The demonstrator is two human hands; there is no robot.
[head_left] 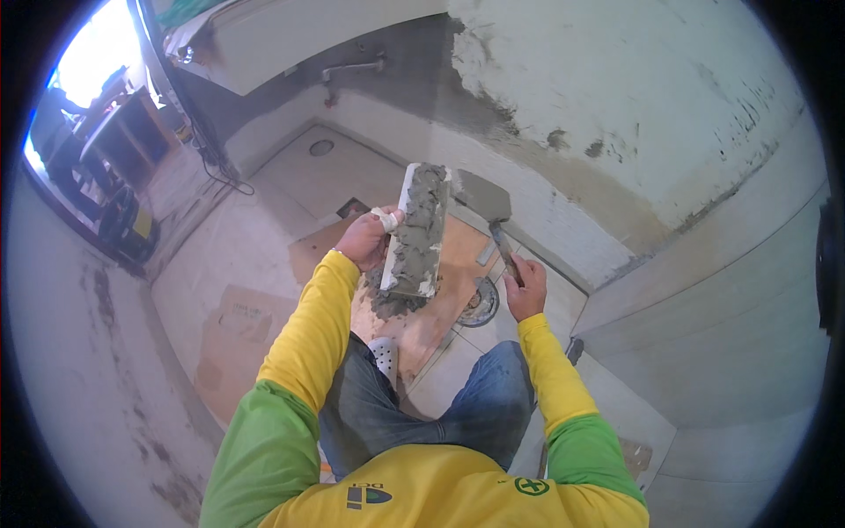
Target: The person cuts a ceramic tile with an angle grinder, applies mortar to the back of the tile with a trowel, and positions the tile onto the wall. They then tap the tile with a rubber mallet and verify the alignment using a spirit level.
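Observation:
My left hand (370,239), with a white wrap around one digit, grips the left edge of a narrow rectangular tile (407,192). Grey wet mortar (421,224) lies thick and uneven over the tile's upward face. In my right hand (525,289), closed around its handle, is a trowel (502,242). Its mortar-smeared blade (481,195) points up and left, close to the tile's upper right corner; whether they touch, I cannot tell. Below the tile, a mortar heap (396,304) sits on a brown board (458,264), partly hidden.
A round metal-looking dish (481,304) is beside the board. Flattened cardboard (233,334) lies left on the floor. A floor drain (321,148) and a wall pipe (352,68) are farther back. The rough plastered wall (607,123) rises ahead; a black bucket (130,224) stands by the doorway.

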